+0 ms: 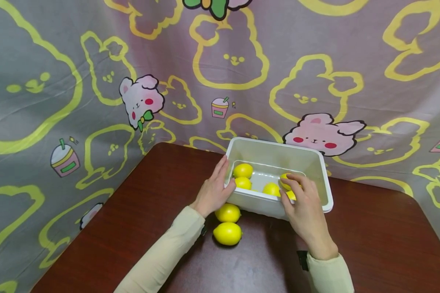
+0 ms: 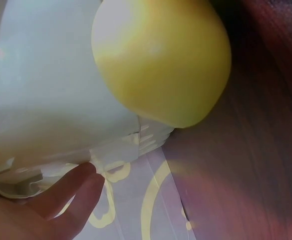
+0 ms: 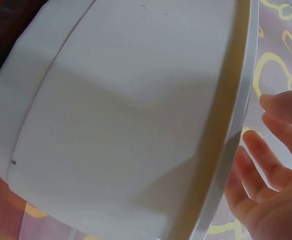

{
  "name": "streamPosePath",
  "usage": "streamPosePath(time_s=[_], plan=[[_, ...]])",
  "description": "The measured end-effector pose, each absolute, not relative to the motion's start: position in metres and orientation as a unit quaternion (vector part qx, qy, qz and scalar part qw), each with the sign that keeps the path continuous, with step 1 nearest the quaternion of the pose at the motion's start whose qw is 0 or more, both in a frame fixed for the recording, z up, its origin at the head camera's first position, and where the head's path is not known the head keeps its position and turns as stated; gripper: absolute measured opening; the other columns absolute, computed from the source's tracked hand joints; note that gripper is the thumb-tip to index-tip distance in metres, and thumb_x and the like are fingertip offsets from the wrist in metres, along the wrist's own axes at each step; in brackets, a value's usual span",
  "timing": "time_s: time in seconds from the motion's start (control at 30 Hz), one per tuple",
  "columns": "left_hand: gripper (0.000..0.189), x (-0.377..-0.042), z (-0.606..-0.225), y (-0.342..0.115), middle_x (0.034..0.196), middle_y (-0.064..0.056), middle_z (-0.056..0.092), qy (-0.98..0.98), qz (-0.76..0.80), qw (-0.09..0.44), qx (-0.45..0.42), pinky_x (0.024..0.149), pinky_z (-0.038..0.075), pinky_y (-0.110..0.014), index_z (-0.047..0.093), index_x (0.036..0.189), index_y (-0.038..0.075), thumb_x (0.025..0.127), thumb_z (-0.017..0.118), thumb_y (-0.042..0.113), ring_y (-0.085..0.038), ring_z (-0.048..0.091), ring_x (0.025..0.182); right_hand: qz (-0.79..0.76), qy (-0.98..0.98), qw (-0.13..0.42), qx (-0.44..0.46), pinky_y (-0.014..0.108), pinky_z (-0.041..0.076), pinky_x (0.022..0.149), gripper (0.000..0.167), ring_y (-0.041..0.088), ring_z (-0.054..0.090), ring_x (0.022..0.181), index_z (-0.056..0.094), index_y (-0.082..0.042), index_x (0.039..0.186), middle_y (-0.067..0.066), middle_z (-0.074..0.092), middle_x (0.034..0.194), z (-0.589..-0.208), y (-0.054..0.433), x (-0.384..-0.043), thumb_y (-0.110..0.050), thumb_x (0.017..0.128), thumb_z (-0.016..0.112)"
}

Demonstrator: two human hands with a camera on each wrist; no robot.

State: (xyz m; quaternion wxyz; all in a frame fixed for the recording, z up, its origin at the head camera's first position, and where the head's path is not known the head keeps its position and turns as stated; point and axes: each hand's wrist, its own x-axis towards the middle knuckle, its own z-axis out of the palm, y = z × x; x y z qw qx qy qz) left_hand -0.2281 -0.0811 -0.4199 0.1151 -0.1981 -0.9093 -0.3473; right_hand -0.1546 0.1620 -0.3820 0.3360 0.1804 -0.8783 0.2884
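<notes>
A white plastic box (image 1: 278, 148) stands tilted on the table, with several yellow lemons (image 1: 243, 170) inside. My left hand (image 1: 213, 190) grips its left rim, thumb at the near corner; in the left wrist view the fingers (image 2: 83, 192) touch its outer wall. Over the near right part of the box is my right hand (image 1: 304, 209), fingertips beside a lemon (image 1: 285, 180) that they partly cover. The right wrist view shows the fingers (image 3: 265, 165) loosely spread past the rim, no lemon visible among them. Two lemons lie outside, one by the box (image 1: 227, 213), another nearer (image 1: 227, 234).
The dark brown wooden table (image 1: 132, 219) carries all of this. A patterned cloth (image 1: 176, 53) with yellow rabbit outlines hangs behind and to the left, close to the box's far side.
</notes>
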Motion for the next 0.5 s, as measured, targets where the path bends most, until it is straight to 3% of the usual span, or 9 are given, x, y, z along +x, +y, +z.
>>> streamPosePath(time_s=[0.13, 0.5], plan=[[0.068, -0.2280, -0.4199, -0.0810, 0.162, 0.004, 0.014, -0.910, -0.347, 0.109, -0.196, 0.051, 0.043, -0.031, 0.026, 0.154, 0.008, 0.097, 0.040, 0.041, -0.018, 0.036, 0.041, 0.289, -0.872, 0.350, 0.186, 0.042, 0.037, 0.080, 0.029, 0.036, 0.049, 0.103, 0.069, 0.005, 0.105, 0.018, 0.059, 0.114, -0.3832, 0.1630, -0.1534, 0.005, 0.077, 0.075], [0.067, -0.2267, -0.4182, -0.0808, 0.162, 0.001, 0.015, -0.912, -0.345, 0.109, -0.194, 0.076, 0.052, -0.043, 0.026, 0.154, 0.008, 0.097, 0.042, 0.039, -0.023, 0.053, 0.057, 0.304, -0.865, 0.348, 0.196, 0.039, 0.036, 0.080, 0.032, 0.032, 0.050, 0.101, 0.069, 0.002, 0.108, 0.014, 0.060, 0.115, -0.3827, 0.1592, -0.1462, 0.004, 0.077, 0.075]])
